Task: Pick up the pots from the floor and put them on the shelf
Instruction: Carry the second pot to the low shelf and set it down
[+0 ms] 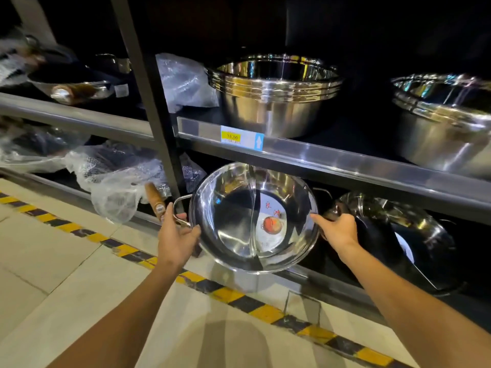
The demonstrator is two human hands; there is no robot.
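Note:
A shiny steel divided pot (239, 221) with a label inside is tilted toward me at the mouth of the lower shelf (297, 272). My left hand (176, 239) grips its left wire handle and rim. My right hand (336, 228) holds its right rim, thumb pointing inward. The pot's far edge sits under the upper shelf rail (332, 158). Its right handle is mostly hidden behind my right hand.
Stacked steel bowls (273, 94) and another stack (446, 115) stand on the upper shelf. More steel pots (398, 235) lie in the lower shelf to the right. Plastic-wrapped pans (117, 179) fill the left bay. A black upright post (156, 115) and striped floor tape (265, 312) are close by.

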